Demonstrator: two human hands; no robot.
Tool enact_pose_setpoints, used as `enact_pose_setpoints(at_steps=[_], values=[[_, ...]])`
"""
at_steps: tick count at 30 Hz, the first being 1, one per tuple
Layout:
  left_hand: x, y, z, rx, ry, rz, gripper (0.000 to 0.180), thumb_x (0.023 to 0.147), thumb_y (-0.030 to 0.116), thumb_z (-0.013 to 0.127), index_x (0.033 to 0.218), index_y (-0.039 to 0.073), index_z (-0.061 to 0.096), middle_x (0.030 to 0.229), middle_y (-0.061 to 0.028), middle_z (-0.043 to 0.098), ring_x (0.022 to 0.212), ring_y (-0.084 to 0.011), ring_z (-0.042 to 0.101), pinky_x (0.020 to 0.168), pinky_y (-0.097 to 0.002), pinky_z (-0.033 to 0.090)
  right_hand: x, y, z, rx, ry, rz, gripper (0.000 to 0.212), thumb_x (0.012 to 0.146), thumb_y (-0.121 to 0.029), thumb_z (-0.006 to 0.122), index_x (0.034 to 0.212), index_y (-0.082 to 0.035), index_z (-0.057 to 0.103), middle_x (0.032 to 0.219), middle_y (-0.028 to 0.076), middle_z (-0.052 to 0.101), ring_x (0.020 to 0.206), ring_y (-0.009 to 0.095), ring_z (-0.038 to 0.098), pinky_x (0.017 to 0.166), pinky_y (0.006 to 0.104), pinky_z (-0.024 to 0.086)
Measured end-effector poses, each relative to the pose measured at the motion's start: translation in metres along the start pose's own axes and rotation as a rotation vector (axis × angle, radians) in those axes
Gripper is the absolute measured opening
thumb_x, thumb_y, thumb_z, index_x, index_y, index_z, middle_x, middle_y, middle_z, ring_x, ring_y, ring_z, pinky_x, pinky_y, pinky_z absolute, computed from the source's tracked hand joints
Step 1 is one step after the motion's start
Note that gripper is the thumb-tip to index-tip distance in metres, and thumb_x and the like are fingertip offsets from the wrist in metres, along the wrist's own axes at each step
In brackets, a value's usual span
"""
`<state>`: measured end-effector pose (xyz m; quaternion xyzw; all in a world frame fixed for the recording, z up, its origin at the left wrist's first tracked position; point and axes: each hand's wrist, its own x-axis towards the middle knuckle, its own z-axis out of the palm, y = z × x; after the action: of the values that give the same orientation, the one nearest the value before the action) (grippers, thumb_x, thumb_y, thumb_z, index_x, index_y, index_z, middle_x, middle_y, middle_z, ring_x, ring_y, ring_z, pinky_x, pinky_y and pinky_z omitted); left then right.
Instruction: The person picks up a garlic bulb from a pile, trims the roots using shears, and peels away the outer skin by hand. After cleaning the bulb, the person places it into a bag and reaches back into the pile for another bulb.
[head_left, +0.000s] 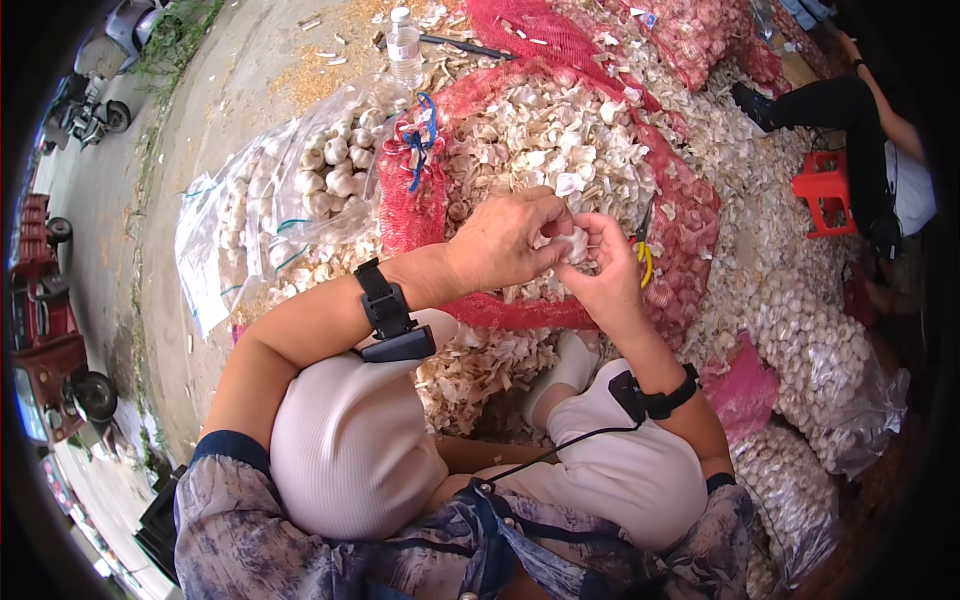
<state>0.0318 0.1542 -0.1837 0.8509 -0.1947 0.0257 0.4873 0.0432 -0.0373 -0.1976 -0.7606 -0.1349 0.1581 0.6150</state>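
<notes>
Above the open red mesh sack (410,212), my two hands meet around a small white garlic bulb (574,243). My left hand (508,236) pinches it from the left with curled fingers. From the right, my right hand (607,272) grips it between thumb and fingers, hiding part of it. Loose garlic skins and pale pieces (560,130) fill the sack. Just right of my right hand lie scissors with yellow handles (645,262). To the left, a clear plastic bag (207,285) holds several whole garlic bulbs (338,165).
A clear water bottle (404,48) stands beyond the bag. Full garlic sacks (820,370) and a pink plastic bag (741,392) lie at the right. Another person's leg (815,105) is near a red stool (824,195). Parked vehicles (60,340) line the left.
</notes>
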Motion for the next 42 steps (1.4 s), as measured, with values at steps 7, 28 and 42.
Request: enact_pose_setpoints(at_steps=[7,28,42], values=[[0.001,0.000,0.003,0.151,0.026,0.073,0.012,0.079,0.010,0.067,0.083,0.005,0.058,0.079,-0.0127,0.059,0.074,-0.0319,0.061,0.064,-0.0390,0.052,-0.002,-0.002,0.000,-0.136,0.026,-0.070,0.047,0.070,0.001,0.074,0.113,-0.002,0.053,0.103,0.006,0.061,0.092,0.013,0.061,0.081,0.0266,0.051],[-0.001,-0.014,-0.001,0.149,0.047,0.006,0.011,0.079,0.010,0.065,0.084,0.003,0.058,0.077,-0.0146,0.062,0.072,-0.0333,0.063,0.062,-0.0414,0.051,-0.002,0.001,0.004,-0.098,0.038,-0.036,0.044,0.070,-0.002,0.077,0.108,-0.002,0.054,0.098,0.007,0.062,0.088,0.014,0.062,0.077,0.0277,0.051],[-0.003,-0.009,0.012,0.024,-0.015,-0.031,0.014,0.081,0.013,0.068,0.083,0.002,0.059,0.077,-0.0148,0.063,0.073,-0.0332,0.064,0.065,-0.0408,0.051,-0.002,0.006,0.001,-0.172,0.064,-0.064,0.044,0.069,-0.001,0.078,0.107,-0.003,0.055,0.097,0.007,0.063,0.086,0.015,0.064,0.074,0.0277,0.053]])
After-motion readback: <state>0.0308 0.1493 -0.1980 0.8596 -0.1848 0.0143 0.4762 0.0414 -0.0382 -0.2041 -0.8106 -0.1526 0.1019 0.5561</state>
